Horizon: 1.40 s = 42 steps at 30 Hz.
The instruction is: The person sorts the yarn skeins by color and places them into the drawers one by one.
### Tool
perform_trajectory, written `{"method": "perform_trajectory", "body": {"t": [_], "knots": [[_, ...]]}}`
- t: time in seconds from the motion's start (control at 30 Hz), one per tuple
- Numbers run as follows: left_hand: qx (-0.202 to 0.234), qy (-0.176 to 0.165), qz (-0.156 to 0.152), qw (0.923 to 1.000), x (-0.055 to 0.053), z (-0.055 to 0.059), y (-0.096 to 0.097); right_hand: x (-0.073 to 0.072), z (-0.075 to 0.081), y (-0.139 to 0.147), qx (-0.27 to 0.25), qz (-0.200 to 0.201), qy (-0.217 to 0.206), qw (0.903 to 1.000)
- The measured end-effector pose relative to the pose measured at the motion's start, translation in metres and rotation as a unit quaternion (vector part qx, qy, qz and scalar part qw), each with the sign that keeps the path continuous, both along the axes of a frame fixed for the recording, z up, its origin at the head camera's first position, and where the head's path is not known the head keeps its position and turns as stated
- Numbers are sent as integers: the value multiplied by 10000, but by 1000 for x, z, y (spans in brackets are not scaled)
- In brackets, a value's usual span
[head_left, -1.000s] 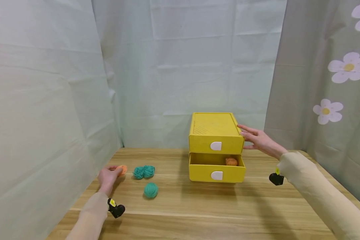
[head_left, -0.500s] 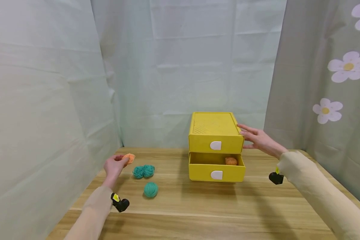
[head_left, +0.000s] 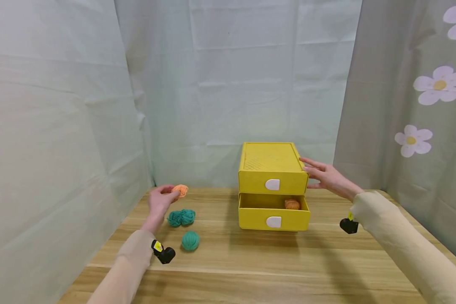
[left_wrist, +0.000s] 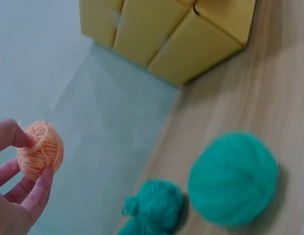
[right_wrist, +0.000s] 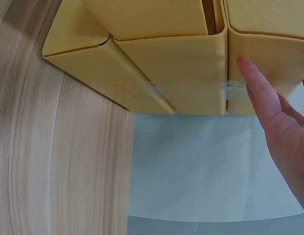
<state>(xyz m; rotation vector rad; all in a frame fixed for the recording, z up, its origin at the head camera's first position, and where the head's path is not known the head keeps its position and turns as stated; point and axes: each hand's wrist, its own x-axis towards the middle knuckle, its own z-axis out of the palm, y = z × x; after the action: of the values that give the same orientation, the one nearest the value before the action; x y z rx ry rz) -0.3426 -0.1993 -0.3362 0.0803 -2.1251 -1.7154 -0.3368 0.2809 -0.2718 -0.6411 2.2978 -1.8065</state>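
Note:
My left hand [head_left: 160, 203] pinches a ball of light orange yarn [head_left: 180, 191] between thumb and fingertips, raised beyond the teal yarn. The left wrist view shows the wound strands of that ball [left_wrist: 41, 152] up close. My right hand [head_left: 329, 178] rests its outstretched fingers against the right side of a yellow drawer unit [head_left: 270, 154]. One of its fingertips [right_wrist: 244, 62] lies at the upper side wall in the right wrist view. Below the top drawer, a pulled-out drawer [head_left: 251, 220] with a white handle contains a darker orange ball of yarn [head_left: 292, 204].
Left of the drawer unit, a tied teal yarn bundle [head_left: 181, 217] lies on the wooden table [head_left: 228, 274]. A round teal yarn ball [head_left: 190, 240] sits nearer to me. Pale curtains [head_left: 235, 93] hang behind and on both sides.
My left hand has carried the orange yarn ball up, away from me and to the right, from the table's left edge past the teal bundle. The right hand stays at the drawer unit.

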Motion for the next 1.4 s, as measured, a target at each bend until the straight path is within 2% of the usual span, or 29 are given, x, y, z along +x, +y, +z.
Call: {"method": "perform_trajectory", "body": {"t": [0.2, 0.67, 0.77, 1.13, 1.4], "knots": [[69, 112, -352, 9993, 2, 11, 18, -1, -1, 2, 33, -5, 39, 10000], [421, 147, -972, 9943, 8, 24, 54, -1, 0, 2, 54, -69, 3, 10000], [363, 91, -1033, 9939, 10, 27, 63, -1, 0, 2, 34, -58, -6, 10000], [514, 114, -1534, 9868, 19, 32, 89, 1, 0, 0, 28, -13, -16, 10000], [304, 222, -1916, 9807, 30, 35, 109, 2, 0, 0, 6, -7, -30, 10000]]}}
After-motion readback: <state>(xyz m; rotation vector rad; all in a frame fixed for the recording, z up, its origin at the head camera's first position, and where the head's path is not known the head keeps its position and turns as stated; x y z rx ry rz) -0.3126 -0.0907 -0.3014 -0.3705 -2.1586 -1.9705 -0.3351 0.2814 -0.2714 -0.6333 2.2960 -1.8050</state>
